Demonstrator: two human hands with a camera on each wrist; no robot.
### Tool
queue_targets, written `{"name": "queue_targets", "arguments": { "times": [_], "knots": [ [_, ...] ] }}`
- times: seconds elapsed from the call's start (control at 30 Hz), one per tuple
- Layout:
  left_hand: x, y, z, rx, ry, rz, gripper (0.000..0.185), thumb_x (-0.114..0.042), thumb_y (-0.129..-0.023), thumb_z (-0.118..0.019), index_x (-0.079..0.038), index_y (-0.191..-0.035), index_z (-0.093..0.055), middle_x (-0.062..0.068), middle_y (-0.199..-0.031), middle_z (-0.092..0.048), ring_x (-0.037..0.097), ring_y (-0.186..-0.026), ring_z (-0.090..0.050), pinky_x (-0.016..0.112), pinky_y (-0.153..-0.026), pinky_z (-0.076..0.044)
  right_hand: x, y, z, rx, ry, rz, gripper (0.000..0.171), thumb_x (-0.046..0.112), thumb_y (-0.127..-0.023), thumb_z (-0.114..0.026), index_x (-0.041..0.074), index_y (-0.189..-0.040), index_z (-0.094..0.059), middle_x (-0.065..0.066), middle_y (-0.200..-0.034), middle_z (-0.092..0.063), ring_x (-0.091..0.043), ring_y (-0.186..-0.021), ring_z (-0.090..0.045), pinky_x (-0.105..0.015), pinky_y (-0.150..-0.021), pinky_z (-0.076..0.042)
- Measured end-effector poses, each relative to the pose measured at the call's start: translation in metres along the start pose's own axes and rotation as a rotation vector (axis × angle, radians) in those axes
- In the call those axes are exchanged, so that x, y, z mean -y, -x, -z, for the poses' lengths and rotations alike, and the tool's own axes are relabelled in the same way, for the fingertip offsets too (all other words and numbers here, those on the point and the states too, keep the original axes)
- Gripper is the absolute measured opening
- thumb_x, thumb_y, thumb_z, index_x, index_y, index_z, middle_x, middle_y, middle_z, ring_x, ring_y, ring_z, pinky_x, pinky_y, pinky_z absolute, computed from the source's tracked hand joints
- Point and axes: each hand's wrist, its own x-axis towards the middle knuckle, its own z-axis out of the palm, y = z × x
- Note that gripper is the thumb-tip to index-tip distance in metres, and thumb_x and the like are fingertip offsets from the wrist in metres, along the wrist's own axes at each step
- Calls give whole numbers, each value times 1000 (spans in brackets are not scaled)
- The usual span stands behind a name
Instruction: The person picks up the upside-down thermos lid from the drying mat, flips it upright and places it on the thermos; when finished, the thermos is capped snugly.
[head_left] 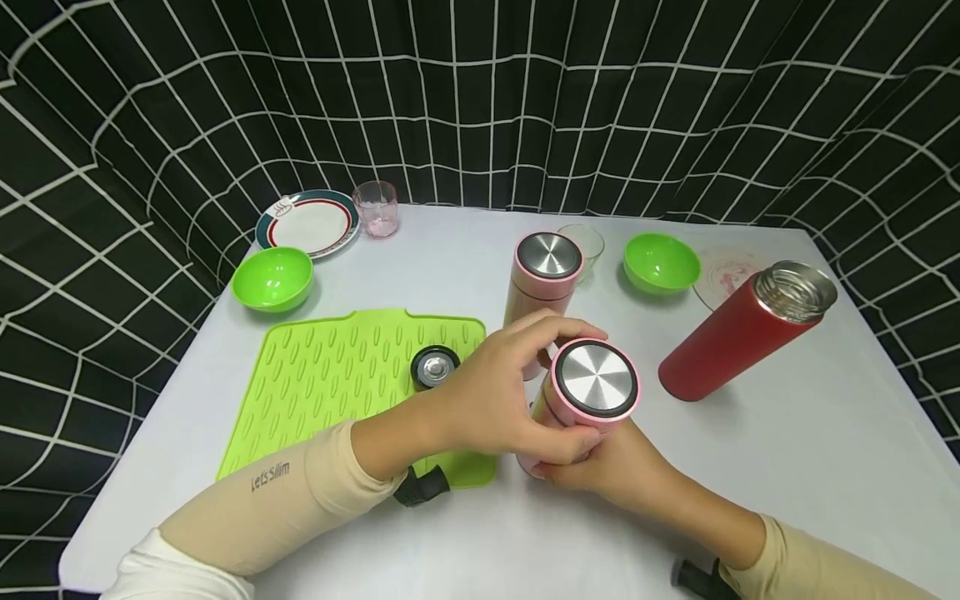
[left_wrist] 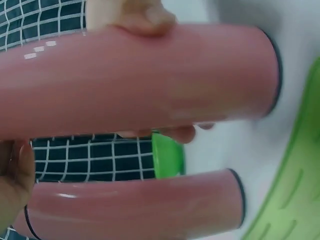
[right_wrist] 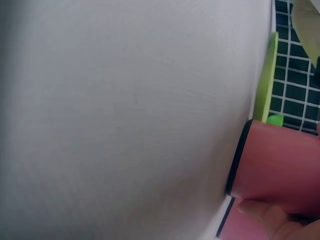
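Observation:
A pink thermos (head_left: 596, 379) with a brushed-steel lid top stands in front of me, held by both hands. My left hand (head_left: 502, 400) grips it near the lid, fingers on the far side and thumb on the near side. Lower down, my right hand (head_left: 626, 467) holds the body; the left hand partly hides it in the head view. In the left wrist view the pink body (left_wrist: 150, 80) fills the upper half, a thumb on its side. A second pink thermos (head_left: 546, 271) stands just behind. To the right is a red thermos (head_left: 727, 333) with its mouth uncovered.
On the left lies a lime-green mat (head_left: 322, 383) bearing a black round cap (head_left: 435, 367). Behind are a green bowl (head_left: 272, 281), a rimmed plate (head_left: 311, 223) and a pink glass (head_left: 377, 210). Further right sit a clear glass (head_left: 590, 242), another green bowl (head_left: 661, 265) and a clear plate (head_left: 720, 279).

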Motion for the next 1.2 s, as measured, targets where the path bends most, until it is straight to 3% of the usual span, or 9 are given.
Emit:
{"name": "queue_targets", "arguments": {
  "times": [0.13,0.3,0.4,0.47,0.57,0.7,0.8,1.03,1.2],
  "knots": [
    [3,1,2,56,113,19,92,-23,-68,-87,-10,-143,-36,-3,-127,-50,7,-115,-48,28,-91,-46,-1,0,1,2,-3,-12,45,-11,-66,-83,18,-93,-60,2,-82,-63,-17,-71,-60,-31,-64,-52],
    [1,-2,-1,29,119,8,83,-23,-68,-87,-8,-136,-41,-4,-126,-51,6,-113,-49,27,-94,-45,-11,2,1,-3,16,-19,45,-6,-66,-85,18,-94,-61,2,-84,-63,-18,-73,-60,-30,-64,-52],
    [1,-3,-1,58,149,-15,85,-19,-70,-84,-8,-140,-37,-3,-126,-53,7,-116,-49,28,-99,-42,-17,3,2,-5,17,-31,45,-4,-67,-87,17,-97,-60,2,-86,-63,-17,-74,-60,-30,-65,-52],
    [0,-3,0,83,160,-2,94,-21,-69,-87,-9,-143,-29,-2,-129,-48,7,-121,-45,29,-103,-39,-21,4,4,-2,20,-37,46,-1,-68,-86,16,-101,-60,1,-88,-64,-18,-76,-61,-31,-67,-52],
    [-1,-4,-3,71,134,28,90,-25,-67,-89,-11,-137,-34,-3,-129,-46,6,-118,-45,27,-101,-40,-27,7,5,-14,29,-84,51,7,-68,-89,18,-108,-59,1,-95,-65,-19,-82,-62,-32,-71,-53],
    [1,-4,-4,79,231,50,75,-15,-73,-83,-9,-135,-42,-2,-129,-49,7,-116,-50,29,-103,-39,-25,6,3,10,-3,-55,45,1,-68,-88,18,-100,-62,1,-90,-65,-18,-77,-62,-31,-67,-53],
    [2,-3,-4,107,304,54,82,-11,-71,-83,-8,-138,-36,0,-133,-46,9,-120,-48,32,-106,-37,-17,3,2,17,-3,-15,43,-6,-67,-84,17,-96,-61,1,-85,-64,-18,-74,-60,-31,-65,-52],
    [4,-6,-6,62,279,44,67,-14,-71,-85,-8,-128,-50,-3,-121,-55,9,-115,-51,30,-102,-40,1,2,0,-10,12,-40,47,-7,-67,-83,18,-100,-60,1,-91,-62,-18,-78,-59,-30,-67,-51],
    [3,-6,-5,57,247,12,74,-14,-70,-86,-7,-131,-45,-3,-126,-49,8,-116,-48,30,-101,-41,-1,0,1,26,-42,1,43,-12,-68,-81,16,-93,-61,1,-84,-63,-18,-73,-60,-31,-64,-52]
  ]
}}
